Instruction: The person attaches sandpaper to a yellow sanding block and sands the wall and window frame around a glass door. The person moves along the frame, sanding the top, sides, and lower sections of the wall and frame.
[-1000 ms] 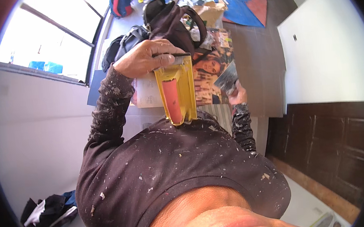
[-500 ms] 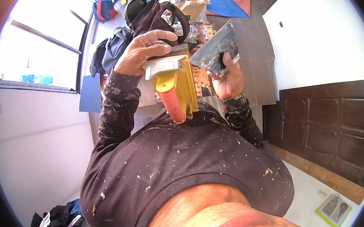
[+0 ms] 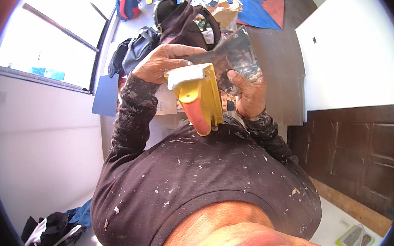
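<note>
Cluttered floor behind. Left hand (image 3: 163, 61) grips yellow trowel (image 3: 200, 97) loaded with white filler; right hand (image 3: 248, 94) clutches scraper (image 3: 235, 56) just beside trowel. Scooping step; next needs blade angled into filler.

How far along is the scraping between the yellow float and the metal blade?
Done: can't tell; the yellow float already carries a pale lump of filler at its top edge. In hand: left hand grips the float's top, right hand holds the smeared putty knife right beside it. Left: the blade is coated in dried smears, and the filler sits on the float, unapplied.
</note>
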### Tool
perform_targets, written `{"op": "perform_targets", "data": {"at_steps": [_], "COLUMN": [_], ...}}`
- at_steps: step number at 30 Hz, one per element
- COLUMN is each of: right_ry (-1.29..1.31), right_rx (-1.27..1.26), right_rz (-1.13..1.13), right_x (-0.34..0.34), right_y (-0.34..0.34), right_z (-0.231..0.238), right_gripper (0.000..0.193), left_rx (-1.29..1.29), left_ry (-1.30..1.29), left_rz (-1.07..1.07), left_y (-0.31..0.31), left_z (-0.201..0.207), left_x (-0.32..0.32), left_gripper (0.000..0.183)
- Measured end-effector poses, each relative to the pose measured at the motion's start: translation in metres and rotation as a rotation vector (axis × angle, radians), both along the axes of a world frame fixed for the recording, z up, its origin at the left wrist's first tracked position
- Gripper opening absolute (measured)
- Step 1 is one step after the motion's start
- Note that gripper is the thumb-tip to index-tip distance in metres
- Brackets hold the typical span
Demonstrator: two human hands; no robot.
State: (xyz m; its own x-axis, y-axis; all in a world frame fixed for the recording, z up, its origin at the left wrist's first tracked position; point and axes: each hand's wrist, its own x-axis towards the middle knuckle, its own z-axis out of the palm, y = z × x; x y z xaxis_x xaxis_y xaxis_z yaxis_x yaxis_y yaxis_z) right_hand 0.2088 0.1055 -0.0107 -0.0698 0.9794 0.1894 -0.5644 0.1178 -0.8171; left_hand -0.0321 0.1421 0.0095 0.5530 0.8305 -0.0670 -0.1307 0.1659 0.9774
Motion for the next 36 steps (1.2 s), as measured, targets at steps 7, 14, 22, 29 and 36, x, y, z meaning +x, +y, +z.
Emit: {"op": "perform_targets", "data": {"at_steps": [7, 14, 22, 29, 36], "right_ry": [-0.100, -0.042, -0.101, -0.180, -0.255], "right_rx": [-0.020, 0.056, 0.057, 0.191, 0.197], "right_rz": [0.072, -0.055, 0.018, 0.050, 0.087], "right_x": [0.017, 0.008, 0.019, 0.032, 0.015], "right_y": [0.005, 0.001, 0.012, 0.020, 0.017], "right_z": [-0.007, 0.002, -0.017, -0.016, -0.040], "right_gripper": [0.042, 0.036, 0.040, 0.050, 0.039], "left_rx": [0.015, 0.145, 0.094, 0.117, 0.143], "left_ry": [0.117, 0.311, 0.171, 0.142, 0.122], "left_rz": [-0.243, -0.085, -0.086, -0.025, 0.181], "left_y": [0.002, -0.005, 0.010, 0.007, 0.000], "left_z": [0.026, 0.028, 0.013, 0.007, 0.009], "left_x": [-0.006, 0.009, 0.011, 0.007, 0.020], "left_gripper": [0.041, 0.033, 0.029, 0.024, 0.025]}}
